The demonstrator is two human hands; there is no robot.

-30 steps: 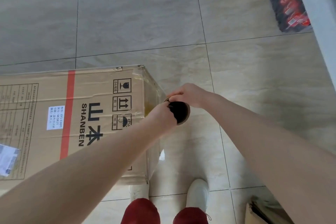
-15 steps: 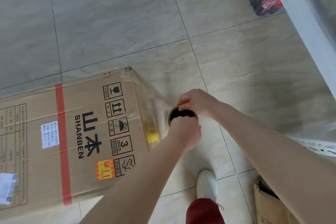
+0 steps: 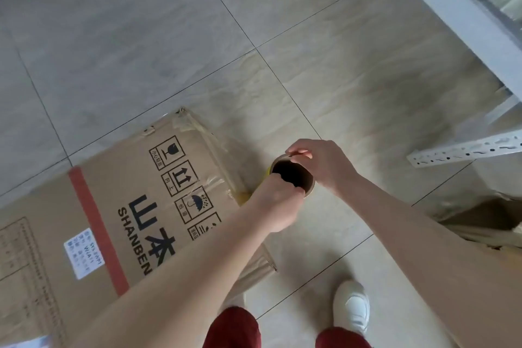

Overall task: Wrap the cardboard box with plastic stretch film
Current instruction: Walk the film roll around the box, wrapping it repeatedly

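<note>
Hands, left hand [image 3: 278,205] and right hand [image 3: 324,164], grip one film roll [image 3: 292,172] beside one cardboard box [image 3: 121,195].

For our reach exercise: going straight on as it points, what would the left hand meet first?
Probably the far rim of the roll core, which the left hand hooks into, then the right hand pinching that rim; depth is unclear.

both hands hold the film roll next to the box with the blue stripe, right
No: the stripe on the box is red, not blue, as the head view shows. The rest holds: the left hand and right hand both hold the film roll next to the box.
</note>
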